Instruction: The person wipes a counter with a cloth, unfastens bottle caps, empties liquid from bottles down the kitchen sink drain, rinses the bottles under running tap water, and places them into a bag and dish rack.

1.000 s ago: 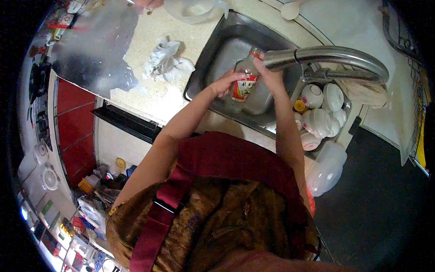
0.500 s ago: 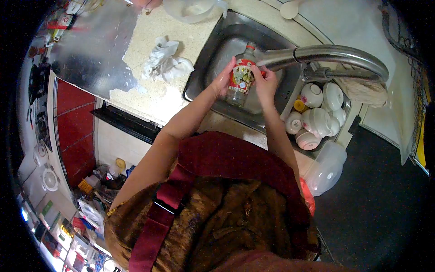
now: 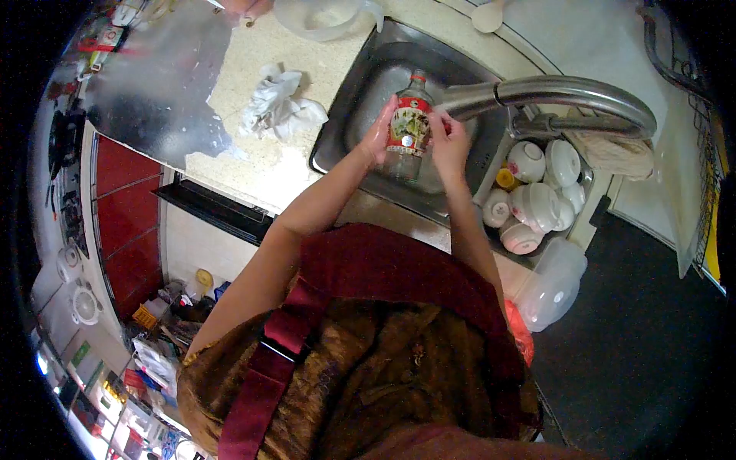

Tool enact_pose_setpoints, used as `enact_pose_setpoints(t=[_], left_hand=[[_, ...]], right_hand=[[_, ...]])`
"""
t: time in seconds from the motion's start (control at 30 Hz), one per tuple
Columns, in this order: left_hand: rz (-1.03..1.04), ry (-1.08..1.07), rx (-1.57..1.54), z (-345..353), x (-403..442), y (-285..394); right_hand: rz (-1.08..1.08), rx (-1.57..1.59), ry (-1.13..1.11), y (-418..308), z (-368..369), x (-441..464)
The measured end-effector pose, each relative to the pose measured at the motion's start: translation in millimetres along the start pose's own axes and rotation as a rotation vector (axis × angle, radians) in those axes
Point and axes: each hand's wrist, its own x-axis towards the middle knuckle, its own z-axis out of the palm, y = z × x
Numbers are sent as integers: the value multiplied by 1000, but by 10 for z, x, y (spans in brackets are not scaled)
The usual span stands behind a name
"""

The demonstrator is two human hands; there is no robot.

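Observation:
A clear bottle point(image 3: 410, 126) with a red picture label and red at its neck is held over the sink point(image 3: 326, 146), neck pointing away from me. My left hand point(image 3: 378, 139) is wrapped round its left side, fingers partly hidden behind it. My right hand point(image 3: 451, 142) is closed at the bottle's right edge beside the label, thumb and fingers pinched together. Whatever is in that pinch is too small to make out. Just above my right hand is the end of the metal faucet point(image 3: 567, 92).
Left of the sink a crumpled white cloth point(image 3: 280, 106) lies on the counter point(image 3: 230, 172). A translucent bowl point(image 3: 322, 19) stands at the back. Several bowls point(image 3: 534, 207) are stacked right of the sink, beside a translucent plastic container point(image 3: 553, 287). A beige cloth point(image 3: 613, 153) lies beyond.
The bottle has turned a little, so its label faces me more squarely. The right thumb has shifted from the label's front to the bottle's right edge.

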Motion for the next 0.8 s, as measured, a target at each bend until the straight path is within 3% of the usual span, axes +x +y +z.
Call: enact_pose_setpoints(t=[0.03,0.13,0.2,0.33,0.43,0.53,0.7,0.8], left_hand=[[-13,-38,-15,-21,14,-3],[-64,-137,-68,-54,65,8],[-111,-170,-108,-54,50,47],[-53,-94,-104,-42,65,31],[-39,-95,-121,-37,52,23],[-39,-91,-116,-24,36,18],[-19,-85,-52,-14,14,17],[-122,-217,-172,-123,57,-7]], right_hand=[[137,25,-92,31,-38,49],[-15,-13,-59,111,-18,88],[-7,43,-54,66,-16,45],[-167,-24,79,24,94,-5],[-74,-87,46,-68,59,-69],[-226,-94,106,-169,26,-113],[-177,-9,52,12,55,-43],[-86,70,-33,-60,-6,-58]])
